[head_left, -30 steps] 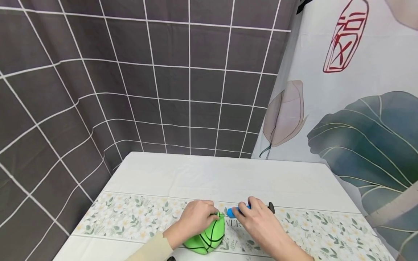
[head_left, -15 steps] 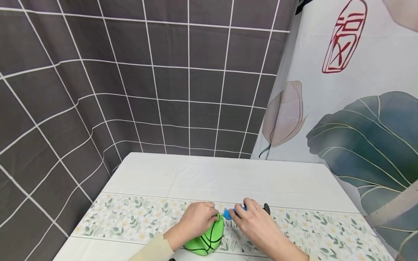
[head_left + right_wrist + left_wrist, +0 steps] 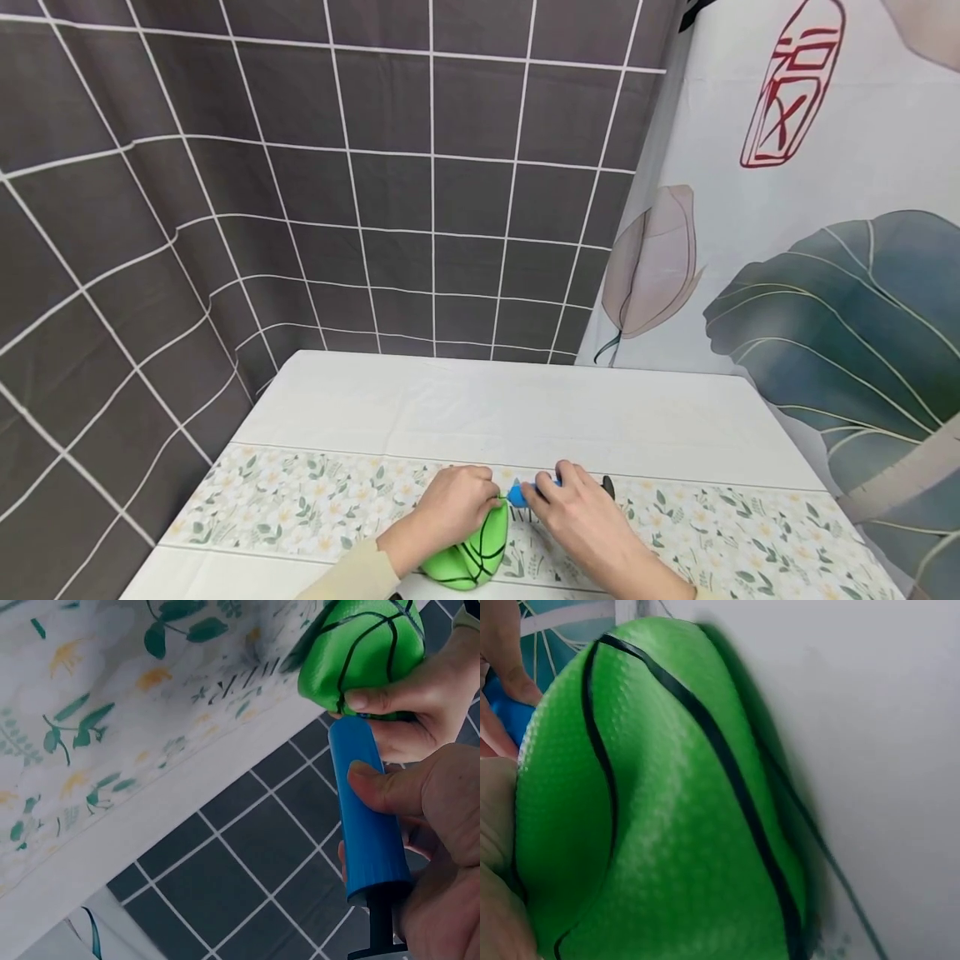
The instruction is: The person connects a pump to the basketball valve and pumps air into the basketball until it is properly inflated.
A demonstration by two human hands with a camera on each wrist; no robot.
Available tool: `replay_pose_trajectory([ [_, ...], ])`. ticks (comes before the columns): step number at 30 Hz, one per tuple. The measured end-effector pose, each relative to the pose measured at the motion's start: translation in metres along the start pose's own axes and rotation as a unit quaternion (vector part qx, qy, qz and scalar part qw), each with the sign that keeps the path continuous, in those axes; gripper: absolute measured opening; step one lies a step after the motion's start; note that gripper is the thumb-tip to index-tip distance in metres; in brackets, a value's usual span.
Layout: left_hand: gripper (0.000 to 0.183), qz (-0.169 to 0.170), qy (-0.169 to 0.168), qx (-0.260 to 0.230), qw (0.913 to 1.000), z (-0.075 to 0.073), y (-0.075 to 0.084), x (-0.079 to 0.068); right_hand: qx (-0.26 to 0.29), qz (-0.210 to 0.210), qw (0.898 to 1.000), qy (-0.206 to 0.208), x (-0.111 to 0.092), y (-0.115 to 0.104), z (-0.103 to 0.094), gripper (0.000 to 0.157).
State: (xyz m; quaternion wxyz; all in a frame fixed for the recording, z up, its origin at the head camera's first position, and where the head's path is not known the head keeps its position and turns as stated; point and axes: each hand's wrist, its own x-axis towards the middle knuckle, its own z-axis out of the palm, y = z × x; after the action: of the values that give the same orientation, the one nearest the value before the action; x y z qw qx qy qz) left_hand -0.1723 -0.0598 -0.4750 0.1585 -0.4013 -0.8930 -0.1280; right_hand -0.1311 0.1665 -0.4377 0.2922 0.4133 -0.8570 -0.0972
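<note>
A dented, partly flat green ball (image 3: 483, 546) with black seam lines, like a basketball, rests near the front of the table. My left hand (image 3: 455, 502) pinches it by its upper edge, thumb pressed on the skin. In the right wrist view my right hand (image 3: 442, 802) wraps fingers and thumb round the blue barrel of a small hand pump (image 3: 369, 814). The pump's nose sits right at the ball beside the left thumb, its needle almost wholly hidden. A black rod and handle (image 3: 381, 922) stick out of the barrel's back end. A deep fold in the ball (image 3: 630, 795) fills the left wrist view.
The table (image 3: 525, 408) wears a white cloth with a flowered band and some printed lettering. Behind it hangs a dark gridded curtain (image 3: 390, 192), with a white leaf-patterned curtain (image 3: 675, 333) at the right. A small black thing (image 3: 395, 596) shows at the bottom edge.
My right hand has moved left with the pump, closing the gap to the ball. The needle, in plain sight a second ago, is now almost hidden. My left hand keeps its pinch.
</note>
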Motion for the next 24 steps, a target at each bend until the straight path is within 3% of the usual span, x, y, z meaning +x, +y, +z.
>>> replay_pose_trajectory([
  [4,0.009,-0.015,-0.023,-0.013,0.9995,-0.002,0.000,0.000,0.010,0.014,1.000,-0.006,-0.002,0.000,0.001,0.039],
  [9,0.024,-0.074,-0.093,-0.022,0.9927,-0.010,0.002,0.002,0.014,0.016,1.000,-0.016,-0.002,0.001,0.000,0.041],
  [11,0.023,-0.086,-0.106,-0.023,0.9903,-0.013,0.003,0.004,0.019,0.017,1.000,-0.017,-0.002,0.001,0.000,0.042],
  [15,0.011,-0.065,-0.100,-0.011,0.9928,-0.015,0.005,0.005,0.019,0.012,1.000,-0.017,-0.003,0.002,-0.003,0.042],
  [18,0.012,-0.038,-0.087,0.008,0.9954,-0.014,0.005,0.003,0.015,0.002,1.000,-0.018,-0.003,0.003,-0.005,0.041],
  [24,0.014,-0.016,-0.068,0.011,0.9975,-0.010,0.002,0.000,0.017,-0.005,1.000,-0.012,0.000,0.003,-0.004,0.041],
])
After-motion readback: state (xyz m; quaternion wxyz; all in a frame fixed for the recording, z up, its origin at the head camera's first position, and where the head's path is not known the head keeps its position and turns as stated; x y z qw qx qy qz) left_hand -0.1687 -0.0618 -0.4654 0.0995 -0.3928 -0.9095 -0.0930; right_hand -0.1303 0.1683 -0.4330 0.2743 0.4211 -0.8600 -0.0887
